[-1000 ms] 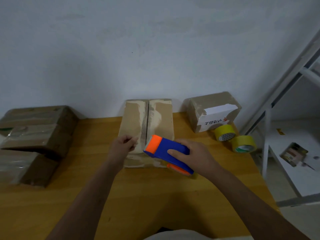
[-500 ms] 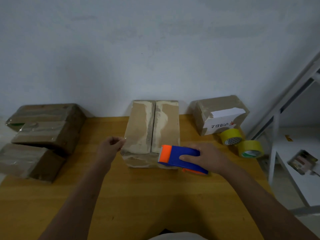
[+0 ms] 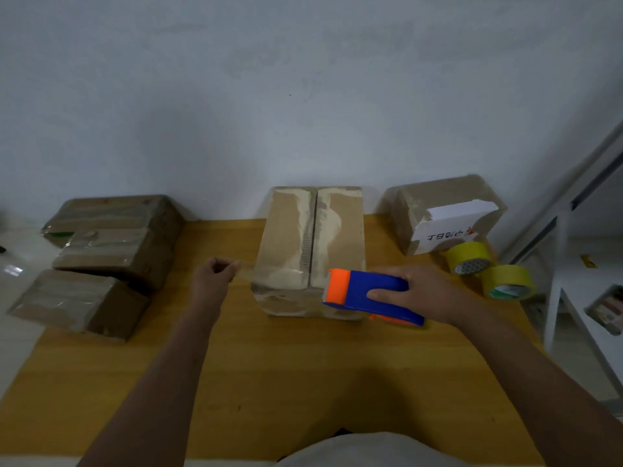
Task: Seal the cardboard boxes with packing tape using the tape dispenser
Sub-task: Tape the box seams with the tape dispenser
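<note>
A tall cardboard box (image 3: 312, 237) stands in the middle of the wooden table (image 3: 269, 382), its two top flaps meeting at a centre seam. My right hand (image 3: 428, 291) grips the blue and orange tape dispenser (image 3: 367, 296) at the box's front right corner. My left hand (image 3: 214, 276) is to the left of the box, fingers curled, pinching the end of a clear tape strip (image 3: 249, 267) that stretches across the box's front towards the dispenser.
Three taped cardboard boxes (image 3: 111, 251) are stacked at the table's left. Another box with a white label (image 3: 445, 217) sits at the back right, with two yellow tape rolls (image 3: 488, 267) beside it. A white metal frame (image 3: 566, 257) stands to the right.
My left hand has moved left away from the box, drawing out the tape. My right hand has carried the dispenser right, from the box's top to its front right corner.
</note>
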The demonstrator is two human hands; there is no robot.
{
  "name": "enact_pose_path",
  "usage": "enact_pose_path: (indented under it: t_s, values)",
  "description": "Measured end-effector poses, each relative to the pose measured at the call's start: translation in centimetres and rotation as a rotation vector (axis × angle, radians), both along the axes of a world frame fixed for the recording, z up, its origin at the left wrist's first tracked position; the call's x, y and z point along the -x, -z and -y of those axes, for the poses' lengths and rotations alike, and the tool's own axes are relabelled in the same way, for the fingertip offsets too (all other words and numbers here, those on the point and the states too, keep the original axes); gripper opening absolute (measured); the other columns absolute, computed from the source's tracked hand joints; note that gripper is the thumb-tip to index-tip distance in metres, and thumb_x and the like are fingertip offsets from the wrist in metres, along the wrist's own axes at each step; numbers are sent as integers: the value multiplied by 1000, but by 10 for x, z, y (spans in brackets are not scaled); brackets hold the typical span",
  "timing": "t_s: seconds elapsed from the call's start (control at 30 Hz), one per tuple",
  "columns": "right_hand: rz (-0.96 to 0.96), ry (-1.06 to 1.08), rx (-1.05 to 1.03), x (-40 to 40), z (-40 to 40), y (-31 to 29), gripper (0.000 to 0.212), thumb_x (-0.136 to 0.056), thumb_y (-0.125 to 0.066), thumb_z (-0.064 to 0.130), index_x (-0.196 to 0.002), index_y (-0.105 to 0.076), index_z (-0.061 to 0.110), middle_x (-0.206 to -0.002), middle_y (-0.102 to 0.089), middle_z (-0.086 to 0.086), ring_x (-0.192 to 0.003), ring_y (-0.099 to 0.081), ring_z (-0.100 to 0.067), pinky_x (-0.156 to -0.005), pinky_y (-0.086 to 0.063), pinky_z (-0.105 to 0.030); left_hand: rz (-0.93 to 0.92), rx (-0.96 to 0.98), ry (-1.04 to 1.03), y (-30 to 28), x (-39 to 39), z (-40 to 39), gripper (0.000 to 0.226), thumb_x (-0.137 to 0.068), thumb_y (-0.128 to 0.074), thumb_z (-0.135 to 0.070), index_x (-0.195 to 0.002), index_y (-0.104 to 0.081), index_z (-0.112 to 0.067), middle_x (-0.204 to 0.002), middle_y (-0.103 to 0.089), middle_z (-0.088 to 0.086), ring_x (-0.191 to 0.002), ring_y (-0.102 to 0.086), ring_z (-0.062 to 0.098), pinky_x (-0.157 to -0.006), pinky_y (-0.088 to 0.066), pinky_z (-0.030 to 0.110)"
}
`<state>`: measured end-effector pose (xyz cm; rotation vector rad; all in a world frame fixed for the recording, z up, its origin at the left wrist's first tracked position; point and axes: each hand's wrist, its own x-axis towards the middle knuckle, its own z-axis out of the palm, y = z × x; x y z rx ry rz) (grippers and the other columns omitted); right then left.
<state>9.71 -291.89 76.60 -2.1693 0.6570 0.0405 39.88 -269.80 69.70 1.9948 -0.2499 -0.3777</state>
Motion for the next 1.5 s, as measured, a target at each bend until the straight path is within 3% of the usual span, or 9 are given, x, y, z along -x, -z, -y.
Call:
enact_pose_path:
  t_s: [0.23, 0.37, 0.5, 0.6, 0.73, 0.87, 0.97, 1.23, 1.5]
  values:
    - [-58, -1, -24, 1, 14, 9, 45, -81, -66, 54, -124, -59, 44, -106, -68, 16, -91, -64, -2, -84, -55, -31, 12, -48, -97, 10, -3, -23, 15, -91, -70, -21, -89, -65, -7, -76, -60, 2, -70, -53, 15, -61, -45, 27]
    - [-71, 26, -16, 10, 20, 11, 34, -67, -59, 72, -100, -57, 60, -95, -68, 21, -84, -64, 1, -75, -54, -27, 29, -8, -76, 9, 3, -17, 14, -93, -68, -16, -87, -62, -5, -71, -55, 2, -64, -48, 11, -53, -42, 16]
    - [-41, 87, -11, 9, 21, 12, 31, -59, -58, 77, -88, -55, 67, -88, -67, 24, -79, -64, 4, -65, -47, -17, 4, -153, -31, 16, 4, -13, 18, -95, -65, -27, -92, -59, -10, -81, -57, 0, -71, -51, 13, -57, -40, 25]
    - [-18, 123, -2, 9, 22, 14, 24, -59, -58, 79, -80, -54, 70, -84, -66, 26, -77, -64, 7, -64, -47, -17, -19, -210, -1, 20, 2, -10, 26, -89, -71, -36, -95, -57, -14, -88, -55, -2, -78, -52, 13, -60, -39, 27]
    - [-36, 123, 13, 11, 23, 16, 33, -56, -53, 85, -85, -53, 69, -90, -66, 24, -80, -64, 1, -69, -52, -23, -30, -278, 53, 23, 6, -2, 46, -80, -78, -46, -100, -49, -17, -92, -49, -5, -78, -49, 8, -59, -38, 27]
    - [-50, 98, 24, 12, 26, 18, 41, -58, -52, 84, -95, -56, 66, -94, -67, 22, -83, -64, -1, -73, -55, -28, -1, -339, 66, 26, 8, 2, 53, -76, -81, -47, -101, -47, -15, -90, -47, -5, -80, -48, 15, -63, -39, 31]
    - [-82, 69, 72, 11, 27, 21, 58, -64, -54, 79, -114, -61, 50, -99, -66, 19, -88, -63, -2, -78, -55, -31, -11, -345, 73, 29, 10, 1, 55, -75, -81, -48, -100, -47, -13, -90, -48, -1, -79, -49, 18, -62, -40, 34]
    - [-118, 78, 112, 9, 31, 27, 46, -81, -66, 55, -122, -63, 36, -103, -66, 13, -89, -61, -2, -77, -52, -26, -72, -302, 62, 36, 11, 0, 55, -78, -79, -48, -101, -48, -10, -86, -46, -1, -72, -45, 14, -55, -36, 31]
    - [-158, 62, 128, 8, 29, 24, 49, -84, -64, 54, -128, -60, 31, -111, -68, 6, -96, -62, -9, -87, -54, -38, -136, -314, 87, 41, 10, -3, 57, -78, -75, -56, -107, -48, -14, -96, -52, 3, -80, -51, 16, -63, -42, 34]
